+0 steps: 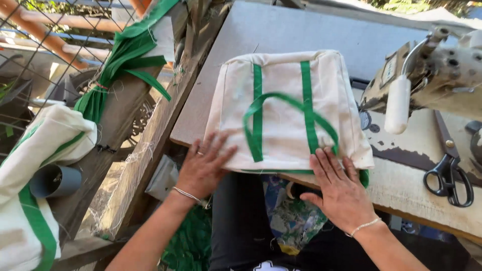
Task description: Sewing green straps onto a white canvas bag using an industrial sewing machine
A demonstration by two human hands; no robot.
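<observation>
The bag (288, 108), cream cloth with two green straps sewn along it and a green loop handle, lies flat at the near edge of the grey table (281, 27), close to its near left corner. Its lower hem reaches over the edge toward the person. The left hand (203, 165) lies palm down on the lower left corner of the bag, fingers spread apart, holding nothing; it has a ring and a thin bracelet at the wrist. The right hand (339, 188) lies palm down on the lower right part of the bag, fingers stretched and close together, also not gripping anything; the fingertips touch the end of the green handle. A bracelet is on this wrist too.

At the right side of the table stands a sewing machine (432, 75), just beside the bag. Black scissors (448, 165) lie near the right edge, well apart from the hands. Left of the table, on a wooden frame (145, 145), hangs a bundle of green straps (118, 70). At the far left lie more cream and green bags (35, 165), with a grey pipe (55, 180) between them
</observation>
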